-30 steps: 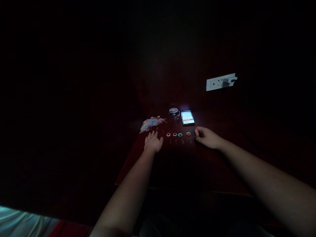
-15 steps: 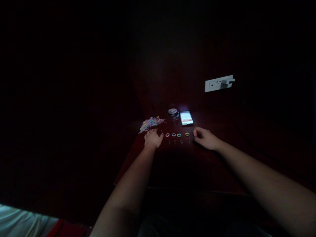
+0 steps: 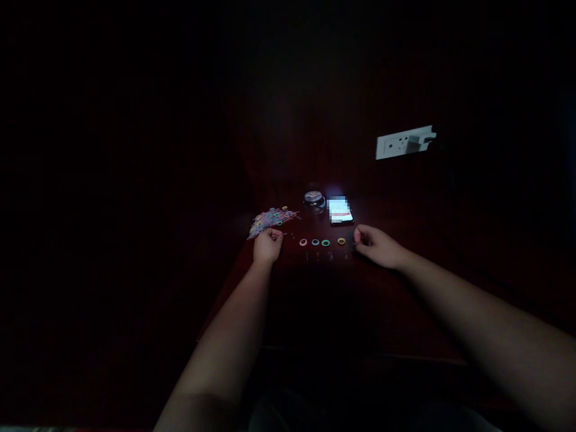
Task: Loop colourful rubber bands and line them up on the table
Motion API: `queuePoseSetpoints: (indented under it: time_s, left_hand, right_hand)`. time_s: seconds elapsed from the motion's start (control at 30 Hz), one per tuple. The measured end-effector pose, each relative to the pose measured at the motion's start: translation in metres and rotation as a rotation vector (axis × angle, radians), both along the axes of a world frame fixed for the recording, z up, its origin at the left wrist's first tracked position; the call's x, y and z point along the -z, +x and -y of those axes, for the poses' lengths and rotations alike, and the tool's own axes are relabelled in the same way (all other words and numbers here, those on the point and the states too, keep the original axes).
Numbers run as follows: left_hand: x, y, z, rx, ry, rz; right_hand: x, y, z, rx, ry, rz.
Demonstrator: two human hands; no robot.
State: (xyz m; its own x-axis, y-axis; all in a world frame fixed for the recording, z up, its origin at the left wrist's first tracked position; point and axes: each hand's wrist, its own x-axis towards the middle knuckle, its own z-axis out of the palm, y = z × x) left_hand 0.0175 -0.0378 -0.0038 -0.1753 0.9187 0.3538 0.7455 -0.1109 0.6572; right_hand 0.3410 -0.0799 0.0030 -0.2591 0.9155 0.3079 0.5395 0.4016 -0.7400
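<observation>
My left hand [image 3: 267,246] is closed in a pinch at the near edge of a colourful pile [image 3: 274,218] of small hair ties and thin pieces. A small thin piece [image 3: 284,234] sticks out from its fingertips, too dim to name. To its right, a pink hair tie [image 3: 303,242], a blue hair tie [image 3: 315,242], a green hair tie [image 3: 326,243] and a yellow hair tie [image 3: 341,241] lie in a row. Small thin pieces [image 3: 330,256] lie in groups below them. My right hand [image 3: 378,246] rests with curled fingers beside the yellow hair tie; what it holds, if anything, is hidden.
A round clear container [image 3: 314,201] with a patterned lid stands at the back of the dark red table [image 3: 324,300]. Beside it lies a phone [image 3: 340,211] with a lit screen. A white wall socket [image 3: 405,143] with a plug is on the wall at the right.
My left hand has drawn slightly left, its fingers going from spread over the pile's edge to a pinch with a thin piece showing. My right hand stays in place. The view has shifted slightly.
</observation>
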Motion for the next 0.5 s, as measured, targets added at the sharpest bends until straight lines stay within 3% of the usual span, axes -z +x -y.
queuePoseSetpoints:
  time_s: [0.5]
  left_hand:
    - [0.0019,-0.0010,-0.0016,0.019,0.003,0.088]
  right_hand:
    - [-0.0050,-0.0013,0.0008,-0.087,-0.076,-0.099]
